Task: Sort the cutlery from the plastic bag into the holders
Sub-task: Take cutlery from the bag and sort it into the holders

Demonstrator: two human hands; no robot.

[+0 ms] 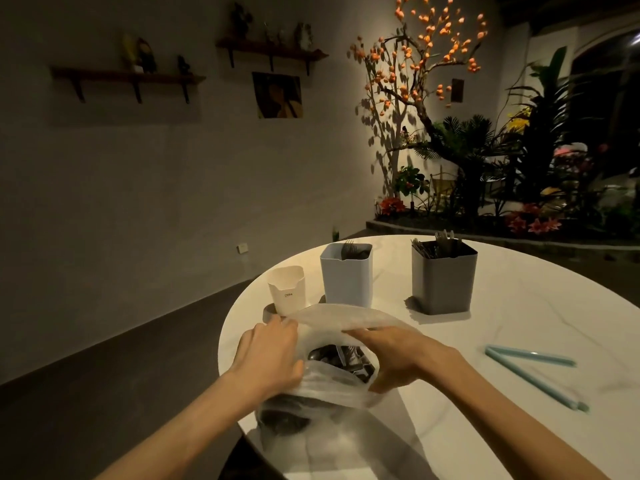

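A translucent plastic bag (332,389) lies on the near edge of the round white table (519,341), its mouth pulled wide. Dark cutlery (341,360) shows inside. My left hand (270,351) grips the bag's left rim; my right hand (398,355) grips the right rim, fingers over the top edge. Behind the bag stand three holders: a small white one (287,294) with nothing showing above its rim, a taller pale one (346,275) with forks, and a grey one (443,278) with several pieces of cutlery.
Two pale blue sticks (533,372) lie crossed at their left ends on the table at the right. The table edge falls to a dark floor on the left. Plants and a lit tree fill the back right.
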